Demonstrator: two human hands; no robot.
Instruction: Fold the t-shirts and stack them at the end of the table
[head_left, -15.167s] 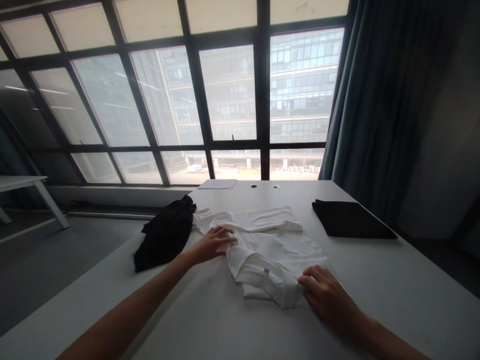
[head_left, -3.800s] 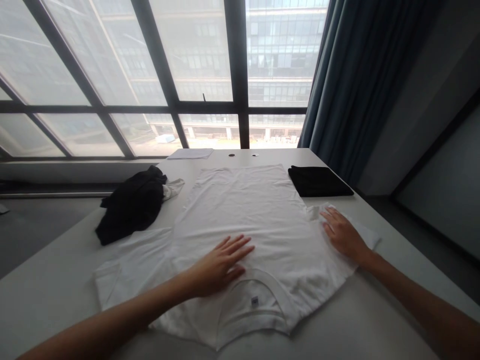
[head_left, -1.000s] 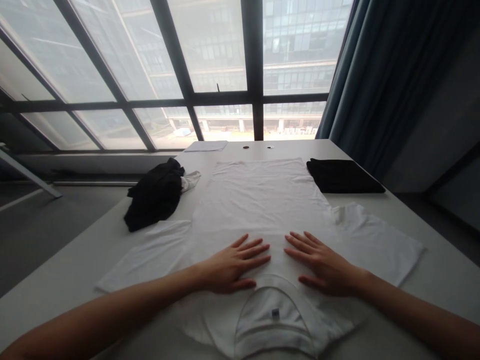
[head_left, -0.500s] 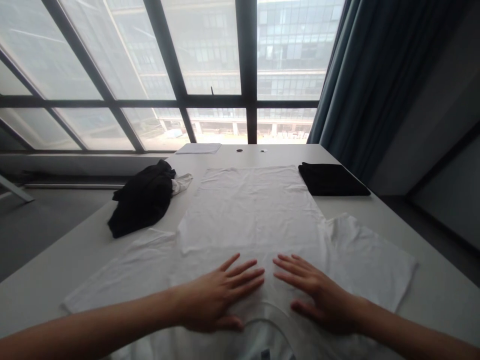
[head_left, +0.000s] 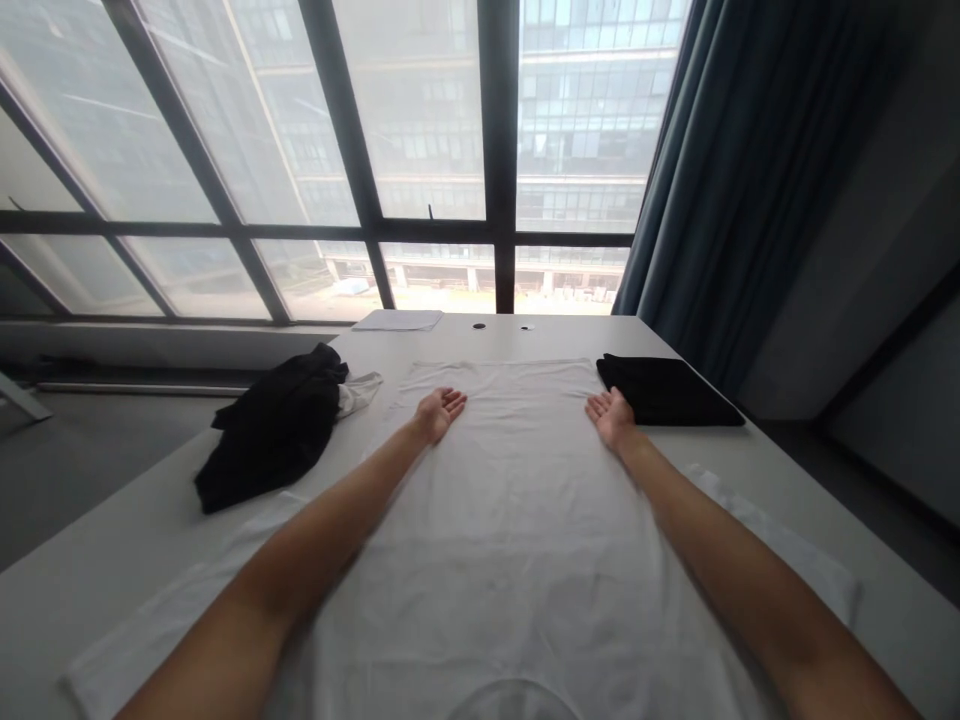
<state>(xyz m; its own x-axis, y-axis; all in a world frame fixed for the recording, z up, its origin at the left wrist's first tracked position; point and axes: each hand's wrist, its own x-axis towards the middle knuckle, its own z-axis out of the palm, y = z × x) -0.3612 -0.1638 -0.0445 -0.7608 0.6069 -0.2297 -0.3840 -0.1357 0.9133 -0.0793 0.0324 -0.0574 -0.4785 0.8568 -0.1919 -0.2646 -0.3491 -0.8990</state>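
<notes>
A white T-shirt [head_left: 517, 500] lies spread flat on the white table [head_left: 885, 610], collar toward me and hem at the far end. Both my arms reach far forward over it. My left hand [head_left: 439, 410] rests near the shirt's far left edge, fingers extended and slightly curled, holding nothing. My right hand [head_left: 611, 415] rests near the far right edge, fingers apart, next to a folded black garment [head_left: 667, 390]. The sleeves spread out at the lower left and lower right.
A crumpled black garment [head_left: 274, 425] with a bit of white cloth beside it lies at the table's left. A sheet of paper [head_left: 397, 320] and two cable holes sit at the far edge. Large windows stand behind; a dark curtain [head_left: 750, 170] hangs at right.
Both hands have slid from near the collar up the shirt's body toward the hem, spreading apart to its left and right edges. The shirt lies flatter.
</notes>
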